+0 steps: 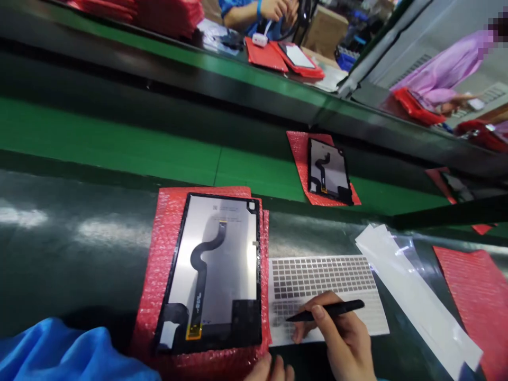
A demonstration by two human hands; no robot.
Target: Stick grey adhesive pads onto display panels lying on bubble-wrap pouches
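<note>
My right hand (345,338) is closed around a slim black pen-like tool (337,309) with a pointed tip. It rests over a white sheet (325,278) printed with a grid of small grey squares; the tip points left above the sheet. Left of it lies a tablet display panel (226,254), back side up, with a dark curved ribbon cable (200,270) on it. Red bubble-wrap bags (159,254) lie under the panel. Only the fingers of my left hand (272,369) show at the bottom edge, loosely stretched by the bags' near edge, with nothing visible in them.
On the green belt (178,156) beyond lies another display panel (329,172) on red wrap. White strips (416,301) and a red bag (476,301) lie to the right. Across the belt, a person's hands (280,10) work above a shelf; another person in pink stands at right.
</note>
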